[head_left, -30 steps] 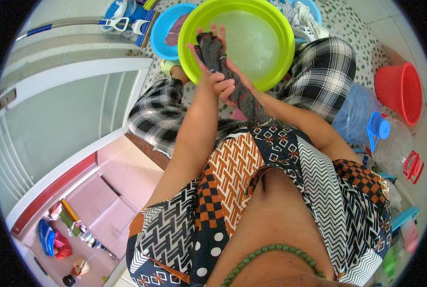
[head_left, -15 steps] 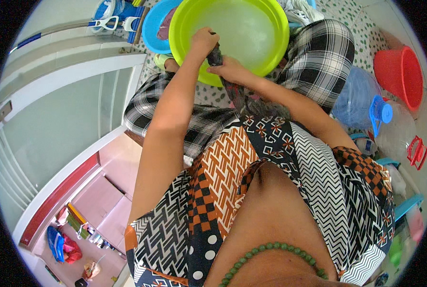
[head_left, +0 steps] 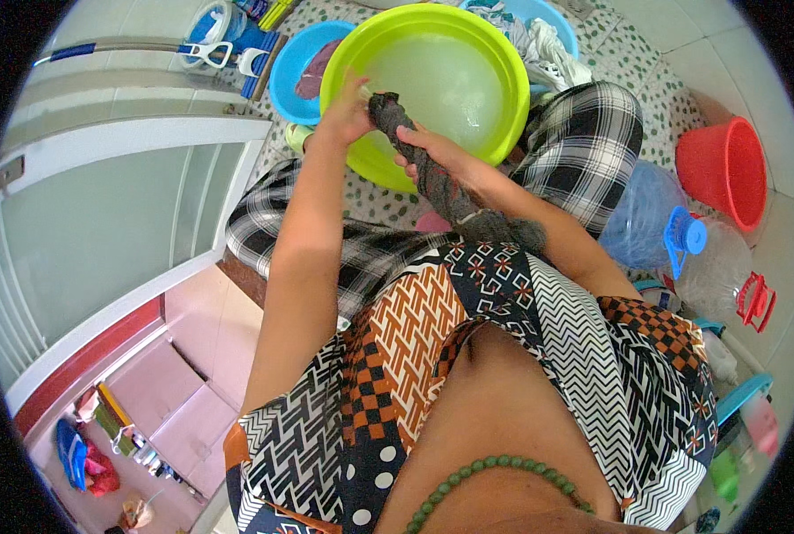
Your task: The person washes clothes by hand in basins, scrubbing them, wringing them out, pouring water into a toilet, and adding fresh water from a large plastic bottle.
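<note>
A dark grey twisted cloth (head_left: 441,191) slants from above the near rim of a lime-green basin (head_left: 514,133) down to my lap. My right hand (head_left: 433,153) is closed around its upper part. Beside the cloth's upper end is my left hand (head_left: 349,114), off the cloth, its fingers apart and a little blurred. Cloudy, whitish water (head_left: 441,80) fills the basin. The cloth's lower end bunches against my patterned top.
A blue basin (head_left: 283,84) with a maroon cloth stands left of the green one; another blue basin (head_left: 559,20) holds light clothes behind right. To the right are a red bucket (head_left: 722,169) and large clear plastic bottles (head_left: 639,218). A glass-panelled door (head_left: 121,222) stands left.
My left hand has loosened from the cloth's upper end and sits beside it. My right hand still grips the cloth, which has shifted slightly toward me in the view.
</note>
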The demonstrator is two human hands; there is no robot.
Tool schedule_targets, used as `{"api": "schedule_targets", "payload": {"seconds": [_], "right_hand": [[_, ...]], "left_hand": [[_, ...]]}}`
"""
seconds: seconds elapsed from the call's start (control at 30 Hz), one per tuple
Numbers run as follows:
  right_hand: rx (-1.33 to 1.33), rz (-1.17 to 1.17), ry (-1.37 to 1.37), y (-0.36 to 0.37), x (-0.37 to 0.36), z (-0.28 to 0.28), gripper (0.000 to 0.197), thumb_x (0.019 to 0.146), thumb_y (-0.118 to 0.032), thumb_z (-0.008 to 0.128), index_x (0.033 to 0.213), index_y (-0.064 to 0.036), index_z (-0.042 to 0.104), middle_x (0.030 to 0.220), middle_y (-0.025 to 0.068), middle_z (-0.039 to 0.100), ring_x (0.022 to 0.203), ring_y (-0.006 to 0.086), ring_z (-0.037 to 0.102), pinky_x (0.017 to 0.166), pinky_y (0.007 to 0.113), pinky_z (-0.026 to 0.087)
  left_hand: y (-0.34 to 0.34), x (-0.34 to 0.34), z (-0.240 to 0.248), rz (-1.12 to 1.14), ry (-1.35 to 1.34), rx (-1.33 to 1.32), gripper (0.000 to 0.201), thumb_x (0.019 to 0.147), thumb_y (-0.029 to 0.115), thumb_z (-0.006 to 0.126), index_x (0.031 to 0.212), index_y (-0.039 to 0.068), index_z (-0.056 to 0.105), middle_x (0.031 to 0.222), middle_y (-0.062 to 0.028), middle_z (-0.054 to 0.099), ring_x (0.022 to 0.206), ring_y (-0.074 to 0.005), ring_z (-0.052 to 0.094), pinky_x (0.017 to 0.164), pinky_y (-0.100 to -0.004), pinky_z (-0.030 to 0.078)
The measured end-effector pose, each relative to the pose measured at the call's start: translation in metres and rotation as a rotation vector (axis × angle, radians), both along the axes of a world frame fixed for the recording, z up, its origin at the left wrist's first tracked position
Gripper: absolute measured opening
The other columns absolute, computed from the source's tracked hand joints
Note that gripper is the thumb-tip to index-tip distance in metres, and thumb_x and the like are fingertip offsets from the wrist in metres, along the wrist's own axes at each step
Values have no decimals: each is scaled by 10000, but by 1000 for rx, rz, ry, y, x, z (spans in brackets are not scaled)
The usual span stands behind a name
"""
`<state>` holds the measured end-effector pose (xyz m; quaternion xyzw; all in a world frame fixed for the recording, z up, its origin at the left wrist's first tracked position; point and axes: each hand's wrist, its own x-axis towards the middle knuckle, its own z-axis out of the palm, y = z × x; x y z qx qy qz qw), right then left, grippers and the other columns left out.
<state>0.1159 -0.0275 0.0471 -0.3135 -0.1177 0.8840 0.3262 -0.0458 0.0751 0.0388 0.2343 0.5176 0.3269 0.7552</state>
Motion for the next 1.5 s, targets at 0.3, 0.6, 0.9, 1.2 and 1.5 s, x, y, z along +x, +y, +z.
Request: {"api": "schedule_targets", "payload": {"seconds": [0.3,0.6,0.9,1.2,1.5], "right_hand": [[-453,98,1248,-10,-13,22,483,853,-493,510,786,-21,434,515,-20,400,444,53,411,447,167,379],[-217,-68,617,-6,9,31,357,840,-410,571,794,-71,470,570,-12,438,483,73,428,448,203,383],[301,-110,-359,-10,-9,-11,287,752,-305,584,671,-33,542,584,48,554,479,163,526,466,306,416],[386,-111,-831,-12,-11,-48,283,694,-278,581,714,-1,526,610,96,554,546,190,544,513,336,429],[370,-156,-927,-1,-11,-67,323,714,-295,608,788,16,564,629,88,551,563,190,532,539,335,422]], "left_hand": [[-12,22,8,35,-1058,388,798,681,732,478,1349,325,324,1445,-97,220,1284,-434,194,999,-650,133],[-3,19,27,-23,-444,254,235,863,163,525,1073,65,489,661,13,440,616,-120,469,696,-349,430],[-9,48,18,-93,114,179,182,750,38,465,913,-25,517,577,-43,476,471,-146,453,461,-287,402],[-14,61,-33,-13,345,236,110,772,33,423,787,-12,522,556,-67,448,464,-170,447,446,-301,396],[-15,67,-44,131,328,215,139,842,129,420,924,25,462,617,-90,481,532,-194,490,489,-330,429]]}}
